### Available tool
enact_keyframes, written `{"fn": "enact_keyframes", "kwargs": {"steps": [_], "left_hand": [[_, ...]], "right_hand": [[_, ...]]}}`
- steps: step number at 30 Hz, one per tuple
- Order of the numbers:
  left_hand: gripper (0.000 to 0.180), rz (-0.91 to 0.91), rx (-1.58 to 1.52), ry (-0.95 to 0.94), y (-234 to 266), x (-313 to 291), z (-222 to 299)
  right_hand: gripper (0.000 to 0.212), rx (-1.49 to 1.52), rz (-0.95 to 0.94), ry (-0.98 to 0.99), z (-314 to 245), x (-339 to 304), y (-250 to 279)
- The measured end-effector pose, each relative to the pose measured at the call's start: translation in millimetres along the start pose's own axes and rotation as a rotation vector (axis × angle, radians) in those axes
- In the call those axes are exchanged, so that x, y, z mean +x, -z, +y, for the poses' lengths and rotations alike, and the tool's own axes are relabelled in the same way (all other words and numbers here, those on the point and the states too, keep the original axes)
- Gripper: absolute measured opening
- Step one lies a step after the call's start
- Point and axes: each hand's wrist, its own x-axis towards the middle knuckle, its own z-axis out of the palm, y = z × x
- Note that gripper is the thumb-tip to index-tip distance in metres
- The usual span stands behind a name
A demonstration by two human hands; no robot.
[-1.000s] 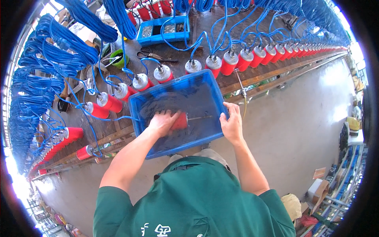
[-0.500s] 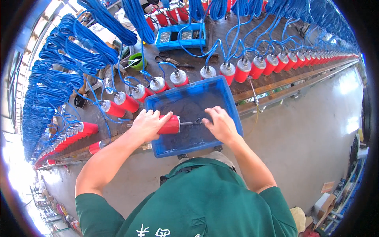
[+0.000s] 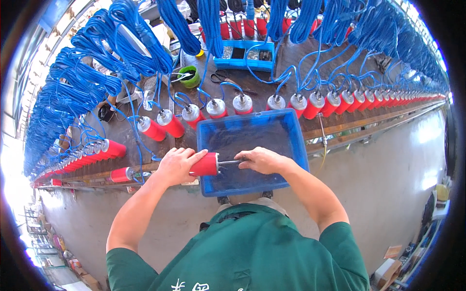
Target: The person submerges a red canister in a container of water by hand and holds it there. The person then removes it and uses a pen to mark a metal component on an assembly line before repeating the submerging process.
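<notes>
My left hand (image 3: 177, 166) is wrapped round a red cylinder (image 3: 207, 165) lying sideways over the left part of a blue plastic tub (image 3: 250, 189). A thin metal rod (image 3: 228, 162) juts from the cylinder's right end. At the rod's far end, my right hand (image 3: 262, 160) is closed, thumb and fingers pinching; a small dark piece there is mostly hidden by the fingers. Dark, wet-looking contents show on the tub floor beneath both hands.
Red cylinders with metal caps and blue cords, one of them a nearby cylinder (image 3: 216, 107), line the bench edge on both sides. Beyond are a blue parts tray (image 3: 245, 63), a green bowl (image 3: 188, 77) and scissors (image 3: 221, 76). Blue cord coils (image 3: 213, 29) hang overhead.
My right hand has gone from open fingers beside the rod's end to a closed grip on it. The left hand still holds the red cylinder. The whole view has shifted slightly.
</notes>
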Motion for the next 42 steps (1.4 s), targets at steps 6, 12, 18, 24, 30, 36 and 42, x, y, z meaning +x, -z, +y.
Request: {"fn": "enact_keyframes", "kwargs": {"steps": [6,12,18,24,30,36,42], "left_hand": [[0.102,0.033,-0.190,0.051,-9,-2,-6],[0.103,0.070,-0.172,0.027,-13,-2,-5],[0.102,0.051,-0.197,0.031,-12,-1,-6],[0.100,0.043,-0.204,0.035,-8,-2,-4],[0.100,0.050,-0.189,0.026,-10,-1,-3],[0.103,0.077,-0.181,0.029,-11,0,-3],[0.103,0.083,-0.162,0.020,-13,0,-2]], "right_hand": [[0.048,-0.695,0.603,0.417,-7,-12,-20],[0.062,0.244,0.339,0.006,-25,-26,-6],[0.025,-0.696,0.509,0.089,-10,-5,-26],[0.044,-0.003,0.164,-0.090,-25,-20,1],[0.034,0.854,0.189,-0.053,-15,-24,-17],[0.031,0.730,0.153,0.095,2,-25,-17],[0.045,-0.126,0.446,0.213,-12,-19,-20]]}}
